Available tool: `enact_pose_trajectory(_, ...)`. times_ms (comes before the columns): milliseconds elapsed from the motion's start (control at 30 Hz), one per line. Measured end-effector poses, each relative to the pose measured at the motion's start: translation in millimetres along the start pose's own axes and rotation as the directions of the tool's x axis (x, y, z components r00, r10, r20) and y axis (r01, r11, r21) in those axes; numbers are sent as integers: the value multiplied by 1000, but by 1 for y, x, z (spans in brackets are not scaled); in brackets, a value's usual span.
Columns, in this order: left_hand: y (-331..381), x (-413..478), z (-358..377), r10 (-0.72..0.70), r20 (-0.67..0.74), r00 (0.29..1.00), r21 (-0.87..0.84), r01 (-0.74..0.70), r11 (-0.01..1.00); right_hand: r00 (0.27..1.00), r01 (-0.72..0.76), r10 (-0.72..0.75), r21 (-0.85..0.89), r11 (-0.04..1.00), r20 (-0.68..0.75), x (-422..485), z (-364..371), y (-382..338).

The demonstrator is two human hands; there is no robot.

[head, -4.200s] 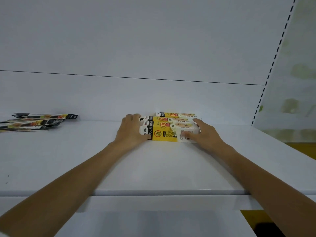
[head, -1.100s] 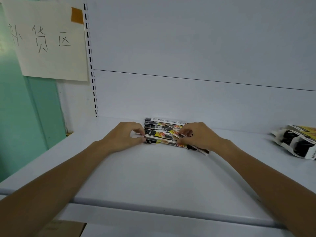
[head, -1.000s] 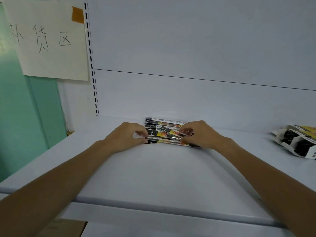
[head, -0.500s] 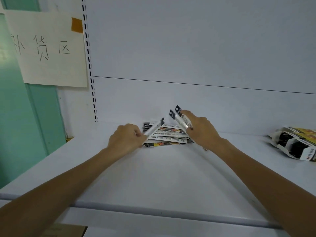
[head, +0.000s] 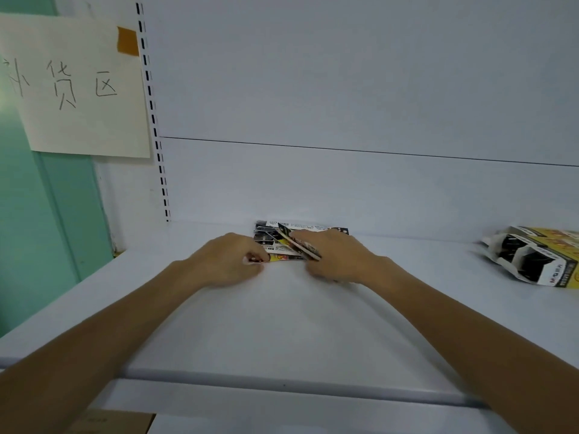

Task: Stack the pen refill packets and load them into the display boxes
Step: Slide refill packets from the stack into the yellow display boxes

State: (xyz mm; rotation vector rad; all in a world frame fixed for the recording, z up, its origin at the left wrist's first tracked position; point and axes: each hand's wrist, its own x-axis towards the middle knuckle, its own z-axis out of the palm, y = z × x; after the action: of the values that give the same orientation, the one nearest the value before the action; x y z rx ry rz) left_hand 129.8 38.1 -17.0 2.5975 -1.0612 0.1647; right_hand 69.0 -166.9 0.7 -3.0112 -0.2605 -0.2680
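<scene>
Stacking step, I judge; slim black-and-yellow refill packets [head: 271, 241] lie at twelve o'clock on the white shelf [head: 282, 324]; left hand [head: 230, 261] pinches one corner; right hand [head: 336, 258] grips tilted ones; next, squaring their edges.

Much of the packets [head: 299, 238] lies hidden under two hands.
The right hand [head: 336, 258] covers the packets' right end, and the tilted packet [head: 294, 242] it grips vanishes under its fingers. The left hand [head: 227, 261], pinching the packets' near left corner, has smeared fingertips. Packet print is too small to read. Far right of the packets a box [head: 532, 258] is cut off, and up left the paper sign [head: 78, 89] too.
</scene>
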Motion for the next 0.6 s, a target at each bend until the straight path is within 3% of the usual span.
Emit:
enact_pose_trajectory(133, -3, 7, 1, -41, 33, 999, 290, 30, 956, 996, 42, -42, -10, 999, -78, -7, 0, 14)
enact_pose_trajectory(200, 0, 11, 1, -40, -113, 993, 369, 79, 926, 992, 38, -43, -40, 998, -120, -13, 1, 22)
enact_pose_trajectory(267, 7, 15, 0, 43, -343, 938, 331, 77, 940, 980, 48, -70, -121, 991, -184, -19, 1, 30)
enact_pose_trajectory(333, 21, 23, 2, 228, -424, 876, 328, -85, 941, 953, 92, -153, -230, 969, -263, -26, 0, 37)
enact_pose_trajectory(400, 43, 35, 8, 374, -373, 849, 398, -217, 891, 897, 173, -287, -330, 928, -338, -33, 1, 48)
enact_pose_trajectory(500, 86, 58, 21, 298, -211, 931, 384, -202, 901, 846, 216, -367, -381, 899, -388, -46, -3, 70)
enact_pose_trajectory(600, 128, 79, 33, 279, -123, 952, 493, -186, 850, 843, 228, -349, -316, 921, -410, -67, -16, 104)
